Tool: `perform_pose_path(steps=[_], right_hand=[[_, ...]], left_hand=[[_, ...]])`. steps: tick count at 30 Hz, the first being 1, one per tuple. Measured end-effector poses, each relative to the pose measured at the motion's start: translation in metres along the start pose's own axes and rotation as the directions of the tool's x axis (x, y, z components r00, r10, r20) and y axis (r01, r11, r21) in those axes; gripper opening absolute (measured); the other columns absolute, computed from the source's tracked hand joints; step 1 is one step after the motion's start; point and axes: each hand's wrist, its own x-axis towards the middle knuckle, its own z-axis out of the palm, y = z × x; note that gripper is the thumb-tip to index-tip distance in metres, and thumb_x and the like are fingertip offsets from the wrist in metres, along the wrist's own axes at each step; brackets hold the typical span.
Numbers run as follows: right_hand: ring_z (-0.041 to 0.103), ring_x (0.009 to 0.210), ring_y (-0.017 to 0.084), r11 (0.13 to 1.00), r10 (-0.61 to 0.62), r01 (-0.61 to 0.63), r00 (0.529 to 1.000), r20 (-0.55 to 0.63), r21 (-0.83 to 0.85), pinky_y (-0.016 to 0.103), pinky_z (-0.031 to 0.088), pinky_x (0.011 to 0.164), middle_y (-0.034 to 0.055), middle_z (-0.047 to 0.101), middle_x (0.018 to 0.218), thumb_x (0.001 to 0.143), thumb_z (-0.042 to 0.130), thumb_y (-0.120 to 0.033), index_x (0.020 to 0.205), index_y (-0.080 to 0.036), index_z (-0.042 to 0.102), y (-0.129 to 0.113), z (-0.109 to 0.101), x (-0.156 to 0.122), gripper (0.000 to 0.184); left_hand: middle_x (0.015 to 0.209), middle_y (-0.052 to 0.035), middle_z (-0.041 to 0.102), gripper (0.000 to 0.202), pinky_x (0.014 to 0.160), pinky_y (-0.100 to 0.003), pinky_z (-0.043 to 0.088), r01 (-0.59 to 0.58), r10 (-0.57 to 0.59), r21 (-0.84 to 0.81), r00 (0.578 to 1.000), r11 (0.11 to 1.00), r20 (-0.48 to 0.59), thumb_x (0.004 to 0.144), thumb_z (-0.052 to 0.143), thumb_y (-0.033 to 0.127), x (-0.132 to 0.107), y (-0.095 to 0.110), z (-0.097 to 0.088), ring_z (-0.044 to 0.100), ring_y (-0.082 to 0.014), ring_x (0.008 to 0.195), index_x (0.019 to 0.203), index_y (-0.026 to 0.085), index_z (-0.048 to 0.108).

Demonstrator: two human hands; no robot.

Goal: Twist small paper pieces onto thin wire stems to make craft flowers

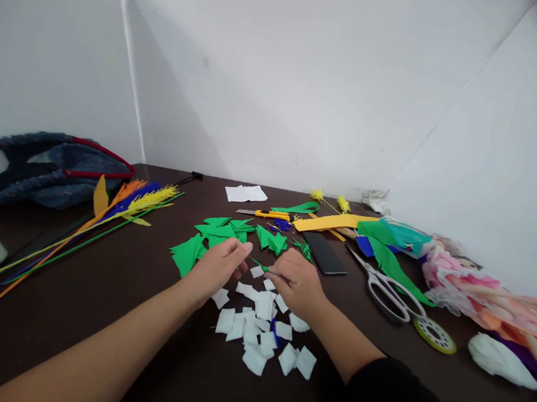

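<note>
Closest to the camera are two forearms reaching forward, the right one ending in a black sleeve (397, 391), over a dark brown tabletop (103, 293). Beneath the wrists lies a loose heap of white paper squares (258, 330), some overlapping. The right hand (297, 280) has its fingers (277, 275) pinched together on one end of a thin green stem (258, 264), which is held just above the far edge of the white squares and points toward the left hand (219, 264). The left hand's fingers (245, 249) are curled with their tips just beside the stem's other end; whether they actually grip it cannot be told. Just beyond both hands lie cut green paper pieces (210, 233). To the right sit a flat black slab (324, 253), scissors (389, 288) and a ring of tape (434, 335), with a doll (475, 285) near the wall. Farther back are a yellow utility knife (270, 214) and a white sheet (245, 193). Well apart on the left lie long feathered stems (110, 208) and a denim bag (43, 171).
</note>
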Motion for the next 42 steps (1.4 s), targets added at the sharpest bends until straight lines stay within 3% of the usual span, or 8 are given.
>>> perform_pose_path(steps=[4, 9, 11, 15, 17, 23, 30, 42], right_hand=[[0.046, 0.066, 0.016, 0.999, 0.035, -0.035, 0.999, 0.041, -0.004, 0.029, 0.038, 0.064, 0.0032, 0.054, 0.063, 0.080, 0.050, -0.024, 0.065, -0.020, 0.060, 0.001, 0.001, 0.000, 0.019], [0.048, 0.066, 0.015, 0.970, 0.182, -0.185, 0.983, 0.033, 0.156, 0.029, 0.039, 0.064, 0.0023, 0.056, 0.066, 0.076, 0.056, -0.027, 0.067, -0.020, 0.060, -0.001, 0.002, 0.001, 0.012], [0.049, 0.062, 0.014, 0.888, 0.347, -0.348, 0.936, 0.060, 0.301, 0.027, 0.040, 0.060, 0.0016, 0.057, 0.066, 0.074, 0.056, -0.032, 0.068, -0.019, 0.060, -0.003, 0.004, 0.001, 0.015], [0.048, 0.048, 0.011, 0.562, 0.567, -0.593, 0.784, 0.253, 0.577, 0.024, 0.037, 0.049, 0.0004, 0.054, 0.052, 0.079, 0.046, -0.045, 0.061, -0.016, 0.057, -0.006, 0.010, 0.002, 0.036], [0.046, 0.045, 0.010, 0.485, 0.594, -0.603, 0.759, 0.268, 0.634, 0.023, 0.036, 0.047, -0.0007, 0.051, 0.049, 0.078, 0.047, -0.046, 0.056, -0.015, 0.055, -0.009, 0.013, 0.003, 0.038], [0.042, 0.044, 0.008, 0.448, 0.642, -0.599, 0.732, 0.227, 0.664, 0.021, 0.033, 0.047, -0.0030, 0.049, 0.045, 0.074, 0.055, -0.039, 0.056, -0.015, 0.052, -0.014, 0.018, 0.004, 0.030], [0.046, 0.041, 0.008, 0.134, 0.652, -0.625, 0.640, 0.406, 0.769, 0.022, 0.032, 0.044, 0.0014, 0.055, 0.048, 0.076, 0.049, -0.051, 0.062, -0.012, 0.057, -0.020, 0.017, 0.002, 0.042], [0.046, 0.039, 0.008, 0.037, 0.655, -0.680, 0.570, 0.496, 0.732, 0.021, 0.034, 0.042, 0.0013, 0.057, 0.049, 0.074, 0.052, -0.048, 0.063, -0.013, 0.055, -0.028, 0.018, 0.005, 0.038]], left_hand=[[0.063, 0.0001, 0.059, 0.022, 0.056, -0.024, 0.037, -0.160, 0.144, 0.080, 0.974, 0.984, 0.172, 0.073, 0.051, 0.038, 0.000, 0.001, 0.004, 0.053, -0.0137, 0.059, 0.071, 0.017, 0.056], [0.055, 0.0009, 0.056, 0.024, 0.056, -0.024, 0.036, -0.210, 0.197, 0.078, 0.970, 0.975, 0.145, 0.077, 0.045, 0.032, -0.004, 0.004, 0.008, 0.048, -0.0120, 0.055, 0.060, 0.017, 0.054], [0.055, 0.0008, 0.057, 0.024, 0.056, -0.023, 0.036, -0.206, 0.198, 0.056, 0.972, 0.977, 0.130, 0.077, 0.046, 0.032, -0.005, 0.005, 0.008, 0.049, -0.0121, 0.055, 0.060, 0.017, 0.054], [0.055, 0.0011, 0.057, 0.025, 0.052, -0.023, 0.034, -0.194, 0.187, 0.056, 0.977, 0.980, 0.104, 0.076, 0.046, 0.034, -0.008, 0.007, 0.007, 0.046, -0.0115, 0.052, 0.059, 0.017, 0.054], [0.055, 0.0012, 0.057, 0.026, 0.051, -0.022, 0.034, -0.203, 0.196, 0.064, 0.976, 0.977, 0.097, 0.077, 0.046, 0.035, -0.008, 0.006, 0.007, 0.046, -0.0113, 0.051, 0.060, 0.017, 0.055], [0.060, 0.0005, 0.060, 0.023, 0.055, -0.023, 0.036, -0.236, 0.231, 0.058, 0.970, 0.970, 0.081, 0.078, 0.046, 0.033, -0.008, 0.002, 0.007, 0.051, -0.0126, 0.058, 0.064, 0.018, 0.057], [0.061, 0.0007, 0.060, 0.024, 0.057, -0.024, 0.037, -0.266, 0.262, 0.110, 0.964, 0.958, 0.050, 0.078, 0.046, 0.033, -0.008, 0.003, 0.002, 0.052, -0.0131, 0.060, 0.063, 0.017, 0.057], [0.061, 0.0022, 0.059, 0.021, 0.058, -0.023, 0.036, -0.299, 0.296, 0.189, 0.954, 0.935, 0.045, 0.079, 0.046, 0.027, -0.006, -0.001, -0.007, 0.051, -0.0119, 0.061, 0.064, 0.017, 0.058]])
